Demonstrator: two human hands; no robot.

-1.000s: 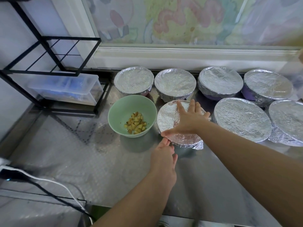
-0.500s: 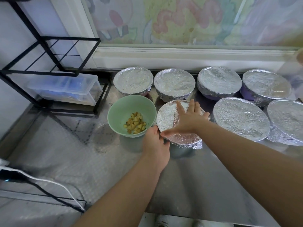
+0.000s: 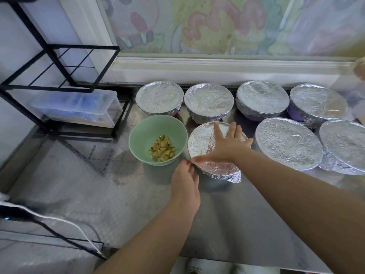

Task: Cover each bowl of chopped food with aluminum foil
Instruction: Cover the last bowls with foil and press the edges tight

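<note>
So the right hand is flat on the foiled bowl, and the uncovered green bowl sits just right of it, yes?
No: the green bowl sits left of the foiled bowl, not right, as the head view shows. The right hand is flat on that bowl's foil.

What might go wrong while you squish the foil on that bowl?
1. The right hand presses flat on the foil; pushing hard might tear or dent it.
2. The left hand touches the foil's edge right beside the uncovered green bowl; a nudge might spill its chopped food.
3. A foil corner sticks out at the front, so it might leave a gap there.
</note>
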